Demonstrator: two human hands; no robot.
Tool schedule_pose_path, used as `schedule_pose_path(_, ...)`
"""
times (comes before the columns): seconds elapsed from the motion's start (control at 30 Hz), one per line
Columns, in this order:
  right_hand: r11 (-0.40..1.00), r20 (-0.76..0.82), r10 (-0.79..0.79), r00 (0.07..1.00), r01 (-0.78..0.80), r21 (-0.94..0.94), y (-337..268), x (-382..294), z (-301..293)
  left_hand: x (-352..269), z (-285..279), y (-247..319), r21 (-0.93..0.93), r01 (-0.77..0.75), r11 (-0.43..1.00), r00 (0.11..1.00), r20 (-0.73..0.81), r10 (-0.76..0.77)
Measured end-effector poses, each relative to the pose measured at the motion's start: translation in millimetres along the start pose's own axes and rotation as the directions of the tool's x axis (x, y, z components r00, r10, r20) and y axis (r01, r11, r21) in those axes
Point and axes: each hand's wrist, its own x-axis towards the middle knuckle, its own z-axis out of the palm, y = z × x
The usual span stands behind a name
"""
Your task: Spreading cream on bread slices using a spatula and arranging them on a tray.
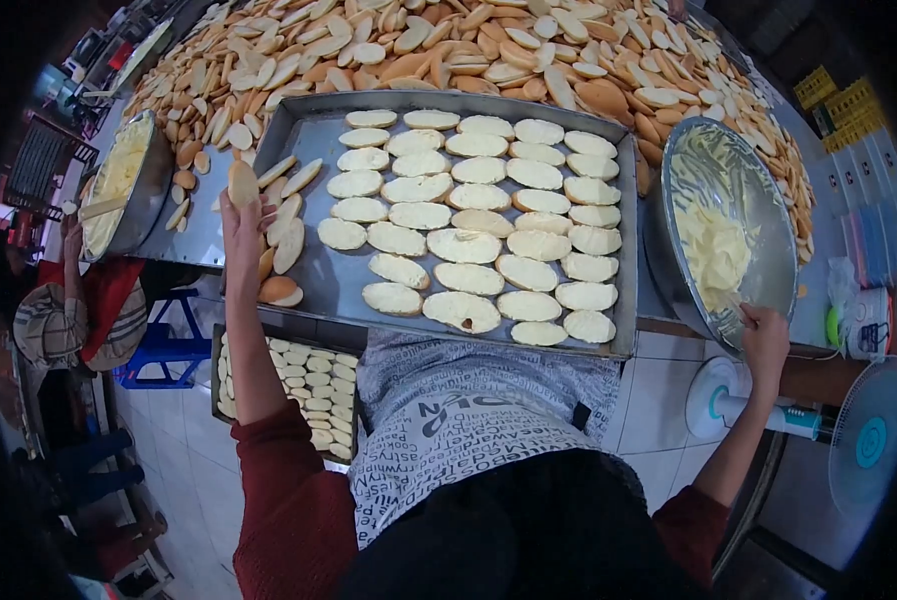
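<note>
My left hand (244,214) holds a plain oval bread slice (243,183) upright above the left rim of a metal baking tray (321,289). Beside that hand, more uncoated slices (289,244) lie piled inside the tray's left part. Rows of slices coated with pale cream (463,277) cover the middle and right of the tray. My right hand (763,330) is closed at the near rim of a large steel bowl (782,247), on the handle of a utensil whose far part is hidden or blurred. Whipped pale cream (711,244) lies in this tilted bowl and smears its wall.
A large heap of bread slices (433,52) spans the table behind the tray. At left, a co-worker (103,315) sits by another cream bowl (162,161). A second filled tray (357,405) is below the table edge, left of my apron. A fan (868,442) stands at right.
</note>
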Motion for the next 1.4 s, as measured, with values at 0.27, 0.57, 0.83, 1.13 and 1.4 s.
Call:
schedule_pose_path(0.27, 0.905, 0.215, -0.383, 0.898, 0.318, 0.284, -28.6, 37.3, 24.3, -31.5, 34.3, 22.0, -0.535, 0.264, 0.802, 0.947, 0.303, -0.110)
schedule_pose_path(0.57, 0.631, 0.484, -0.190, 0.854, -0.271, 0.727, -12.4, 51.1, 5.3, -76.5, 89.6, 51.6, -0.693, 0.448, 0.566, 0.857, 0.512, -0.051)
schedule_pose_path(0.83, 0.410, 0.443, -0.150, 0.884, -0.353, 0.841, 8.6, 38.3, -8.4, -90.9, 120.4, 61.8, -0.665, 0.477, 0.574, 0.841, 0.535, -0.079)
schedule_pose_path(1.13, 0.340, 0.140, -0.268, 0.953, -0.043, 0.939, -44.8, 5.8, -1.9, -98.1, 142.3, 58.8, -0.533, 0.455, 0.714, 0.767, 0.642, -0.009)
schedule_pose_path(1.4, 0.139, -0.459, -0.252, 0.852, 0.502, 0.854, -178.8, -60.0, 24.6, -122.2, 181.0, 86.3, -0.548, 0.754, 0.362, 0.555, 0.826, 0.095)
